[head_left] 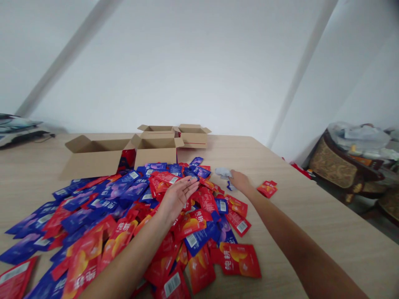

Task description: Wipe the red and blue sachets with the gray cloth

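My left hand [179,196] is over the middle of a large heap of red and blue packets, palm partly turned up and fingers stretched out. Right under it are red packets [163,178] with white labels; a small pale bit near the fingertips is too blurred to name. To the right of the heap, my right hand [240,182] is closed at a crumpled grey-white cloth [222,171], its fingertips partly hidden. A small blue piece [230,186] lies just below that hand. Blue packets [121,186] cover much of the heap's left side.
Open cardboard boxes [156,155] stand behind the heap, one large box [93,164] to the left. Red packets [267,189] lie apart at the right on the wooden table [314,220]. A patterned chair [335,160] with plastic bags [361,139] stands beyond the right edge.
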{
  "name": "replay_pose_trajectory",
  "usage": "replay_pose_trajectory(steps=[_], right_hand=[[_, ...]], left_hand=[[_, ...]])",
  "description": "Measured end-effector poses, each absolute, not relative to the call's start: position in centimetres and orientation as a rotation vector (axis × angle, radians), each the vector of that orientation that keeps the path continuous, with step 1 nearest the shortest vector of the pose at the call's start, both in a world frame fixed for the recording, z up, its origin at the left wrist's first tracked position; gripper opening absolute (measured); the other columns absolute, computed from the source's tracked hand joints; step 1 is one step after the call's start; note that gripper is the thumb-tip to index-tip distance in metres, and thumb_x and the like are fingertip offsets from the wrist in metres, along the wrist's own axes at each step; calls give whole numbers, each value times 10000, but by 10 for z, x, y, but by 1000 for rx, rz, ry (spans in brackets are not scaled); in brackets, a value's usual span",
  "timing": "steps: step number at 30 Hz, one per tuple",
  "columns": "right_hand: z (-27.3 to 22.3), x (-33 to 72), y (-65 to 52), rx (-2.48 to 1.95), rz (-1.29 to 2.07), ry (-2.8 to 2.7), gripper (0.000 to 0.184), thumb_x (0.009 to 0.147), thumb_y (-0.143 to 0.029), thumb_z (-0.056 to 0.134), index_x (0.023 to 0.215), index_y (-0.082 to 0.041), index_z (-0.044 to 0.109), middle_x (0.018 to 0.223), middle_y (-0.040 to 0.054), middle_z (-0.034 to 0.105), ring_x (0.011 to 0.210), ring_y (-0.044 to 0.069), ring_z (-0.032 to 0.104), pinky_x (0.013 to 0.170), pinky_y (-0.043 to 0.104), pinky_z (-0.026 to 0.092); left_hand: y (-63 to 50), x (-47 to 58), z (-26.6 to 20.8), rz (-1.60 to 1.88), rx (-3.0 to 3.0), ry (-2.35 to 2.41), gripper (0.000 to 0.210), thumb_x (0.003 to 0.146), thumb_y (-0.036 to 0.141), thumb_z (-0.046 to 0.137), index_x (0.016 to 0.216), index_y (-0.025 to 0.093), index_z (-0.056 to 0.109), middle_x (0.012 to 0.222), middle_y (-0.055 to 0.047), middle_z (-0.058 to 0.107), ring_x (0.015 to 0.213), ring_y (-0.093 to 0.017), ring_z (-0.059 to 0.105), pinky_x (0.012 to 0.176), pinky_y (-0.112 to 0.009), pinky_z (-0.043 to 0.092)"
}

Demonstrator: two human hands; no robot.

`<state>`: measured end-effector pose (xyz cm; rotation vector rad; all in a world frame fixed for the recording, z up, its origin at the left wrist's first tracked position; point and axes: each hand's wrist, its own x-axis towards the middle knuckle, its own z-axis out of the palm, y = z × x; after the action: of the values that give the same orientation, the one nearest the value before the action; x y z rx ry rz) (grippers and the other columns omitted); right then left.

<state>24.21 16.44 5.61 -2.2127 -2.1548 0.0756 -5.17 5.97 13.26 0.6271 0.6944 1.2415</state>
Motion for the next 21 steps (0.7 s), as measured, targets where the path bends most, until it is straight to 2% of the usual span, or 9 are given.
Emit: replay_pose_trajectory(steps=[3,6,8,11,13,17,19,21], right_hand=[[66,265,178,-2135,119,-2272,419,823,-185,479,1235,-122,528,1285,176,534,1184,240,502,951,328,380],[68,279,180,-2011,229,-2441,605,670,-91,578,1266,-174,520,1330,113,510,1215,204,470,980,271,349],[64,281,178,-1975,267,-2484,685,615,-88,600,1286,-179,501,1307,120,524,1190,221,489,959,282,365],[60,278,172,-2038,305,-2424,700,558,-122,624,1251,-134,524,1217,188,561,1073,279,562,836,320,433],[60,276,168,-2089,369,-2343,644,507,-122,634,1151,-124,594,1100,182,622,948,279,613,728,299,452],[75,276,156,-2092,476,-2085,328,500,-111,587,816,-135,673,801,95,691,765,223,634,620,244,423],[88,273,149,-2047,484,-1903,245,557,-149,554,780,-136,654,730,76,680,723,205,626,588,235,410],[103,264,143,-1954,504,-1739,278,616,-193,513,856,-126,636,730,71,675,693,192,618,562,233,411]], left_hand=[[56,-58,130,1242,625,697,192,787,103,545,970,77,596,951,-156,694,919,-231,670,890,-310,517],[53,-63,125,1242,625,701,181,792,115,546,958,87,613,933,-135,695,880,-210,677,868,-303,523],[52,-63,122,1232,635,709,189,793,109,545,966,96,619,939,-126,693,865,-198,677,851,-298,527],[50,-58,119,1211,647,727,187,791,100,546,960,105,628,930,-113,693,847,-181,675,830,-287,528],[48,-53,119,1195,660,730,178,788,102,555,948,108,633,925,-109,693,854,-182,672,829,-290,526],[42,-47,117,1157,683,732,183,772,81,558,934,108,639,954,-125,693,885,-196,667,842,-308,518],[39,-45,115,1148,685,746,183,766,74,559,927,107,640,971,-134,691,893,-199,666,853,-314,511],[38,-42,113,1146,697,757,172,766,86,571,922,105,640,983,-144,689,905,-205,663,872,-325,499]])
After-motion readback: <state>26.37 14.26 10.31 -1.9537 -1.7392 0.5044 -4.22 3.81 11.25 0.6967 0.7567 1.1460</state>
